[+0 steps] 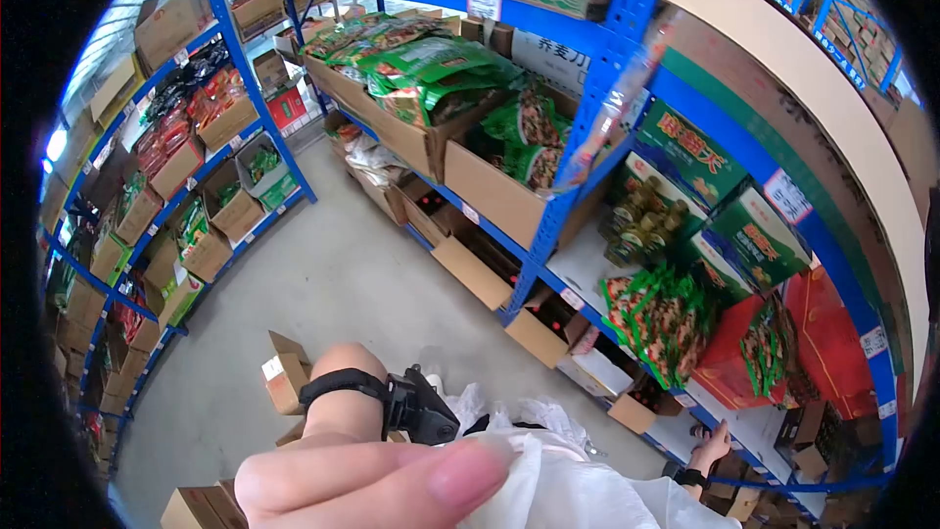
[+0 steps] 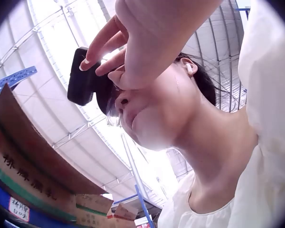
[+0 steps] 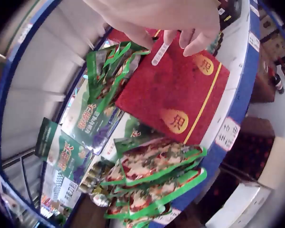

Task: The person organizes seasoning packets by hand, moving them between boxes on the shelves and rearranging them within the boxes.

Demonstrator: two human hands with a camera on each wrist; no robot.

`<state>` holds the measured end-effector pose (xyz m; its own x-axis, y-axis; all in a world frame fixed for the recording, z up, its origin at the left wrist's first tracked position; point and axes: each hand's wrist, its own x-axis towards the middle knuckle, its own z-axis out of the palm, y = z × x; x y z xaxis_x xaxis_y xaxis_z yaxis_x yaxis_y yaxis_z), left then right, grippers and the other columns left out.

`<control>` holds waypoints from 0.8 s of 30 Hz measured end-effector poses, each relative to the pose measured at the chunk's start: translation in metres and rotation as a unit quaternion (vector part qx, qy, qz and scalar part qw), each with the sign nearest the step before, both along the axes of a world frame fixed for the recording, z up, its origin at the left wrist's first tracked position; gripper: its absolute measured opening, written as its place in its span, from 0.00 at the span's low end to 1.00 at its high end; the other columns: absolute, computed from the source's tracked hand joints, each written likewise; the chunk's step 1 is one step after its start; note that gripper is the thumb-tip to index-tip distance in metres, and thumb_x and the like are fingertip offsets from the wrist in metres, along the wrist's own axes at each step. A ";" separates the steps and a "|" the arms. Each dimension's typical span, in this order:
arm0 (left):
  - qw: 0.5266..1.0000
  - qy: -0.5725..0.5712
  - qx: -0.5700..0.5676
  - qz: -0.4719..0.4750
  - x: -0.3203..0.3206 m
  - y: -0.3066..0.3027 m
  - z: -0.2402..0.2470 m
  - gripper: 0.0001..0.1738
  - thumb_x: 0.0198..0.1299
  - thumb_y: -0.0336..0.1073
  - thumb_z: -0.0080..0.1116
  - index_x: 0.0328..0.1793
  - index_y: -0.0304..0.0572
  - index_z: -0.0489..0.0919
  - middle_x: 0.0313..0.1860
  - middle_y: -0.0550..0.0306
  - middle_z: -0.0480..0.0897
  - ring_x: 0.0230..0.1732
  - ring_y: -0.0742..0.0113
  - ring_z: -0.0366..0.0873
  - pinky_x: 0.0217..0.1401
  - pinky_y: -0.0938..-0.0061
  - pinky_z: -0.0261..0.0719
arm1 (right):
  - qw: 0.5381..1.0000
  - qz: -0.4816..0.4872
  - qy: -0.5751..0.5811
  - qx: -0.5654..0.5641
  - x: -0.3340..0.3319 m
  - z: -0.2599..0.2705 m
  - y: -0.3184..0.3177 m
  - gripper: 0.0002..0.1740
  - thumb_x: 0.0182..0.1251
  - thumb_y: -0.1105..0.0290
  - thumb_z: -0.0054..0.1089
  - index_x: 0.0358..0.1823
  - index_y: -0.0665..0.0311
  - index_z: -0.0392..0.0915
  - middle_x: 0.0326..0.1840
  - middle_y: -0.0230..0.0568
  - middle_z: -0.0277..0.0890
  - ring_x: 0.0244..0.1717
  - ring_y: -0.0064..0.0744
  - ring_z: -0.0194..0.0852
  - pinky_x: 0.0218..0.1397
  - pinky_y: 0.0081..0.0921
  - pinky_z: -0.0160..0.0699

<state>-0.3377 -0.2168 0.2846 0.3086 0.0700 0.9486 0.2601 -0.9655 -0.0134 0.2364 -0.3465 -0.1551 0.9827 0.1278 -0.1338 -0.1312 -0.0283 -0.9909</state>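
My left hand (image 1: 372,480) is raised close under the head camera, large at the bottom of the head view. In the left wrist view, its loosely bent fingers (image 2: 111,45) overlap a black device (image 2: 80,78) at the front of the person's head. Down at the shelf on the right is my right hand (image 1: 717,445). Its relaxed fingers (image 3: 198,42) lie over the top end of a red box (image 3: 166,88) with gold emblems in the right wrist view. Green-edged food packets (image 3: 152,166) lie beside that box.
Blue shelving (image 1: 578,127) holds cartons with green packets (image 1: 421,64), jars (image 1: 641,220) and green boxes (image 1: 690,157). More loaded shelves (image 1: 162,147) stand at left. On the grey floor (image 1: 294,235) sits an opened carton (image 1: 284,377). White fabric (image 1: 548,480) covers the person's front.
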 end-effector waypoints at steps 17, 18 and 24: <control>0.955 0.174 0.073 0.229 -0.186 0.101 -0.017 0.14 0.51 0.33 0.55 0.43 0.36 0.77 0.38 0.44 0.79 0.42 0.59 0.77 0.38 0.76 0.76 | 0.985 0.154 0.069 -0.032 -0.241 0.027 0.205 0.12 0.58 0.61 0.56 0.38 0.59 0.74 0.35 0.32 0.74 0.37 0.25 0.71 0.32 0.24 0.62; 0.943 0.235 0.043 0.231 -0.180 0.102 -0.016 0.13 0.51 0.34 0.54 0.40 0.32 0.78 0.37 0.45 0.79 0.41 0.61 0.77 0.40 0.76 0.75 | 0.974 0.218 0.057 -0.034 -0.248 0.024 0.214 0.11 0.58 0.61 0.56 0.36 0.60 0.74 0.33 0.32 0.73 0.36 0.25 0.71 0.31 0.24 0.61; 0.941 0.300 0.044 0.150 -0.231 0.125 -0.017 0.21 0.52 0.38 0.54 0.48 0.31 0.69 0.45 0.41 0.70 0.50 0.58 0.68 0.49 0.73 0.66 | 0.956 0.275 0.082 -0.065 -0.339 0.049 0.279 0.10 0.56 0.62 0.57 0.35 0.60 0.73 0.32 0.32 0.73 0.35 0.26 0.72 0.33 0.23 0.63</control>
<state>-0.5685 -0.0919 0.2673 0.7697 0.1692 0.6155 0.4412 -0.8379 -0.3214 -0.1026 -0.0672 -0.1064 0.7364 0.5907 -0.3299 -0.2142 -0.2589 -0.9418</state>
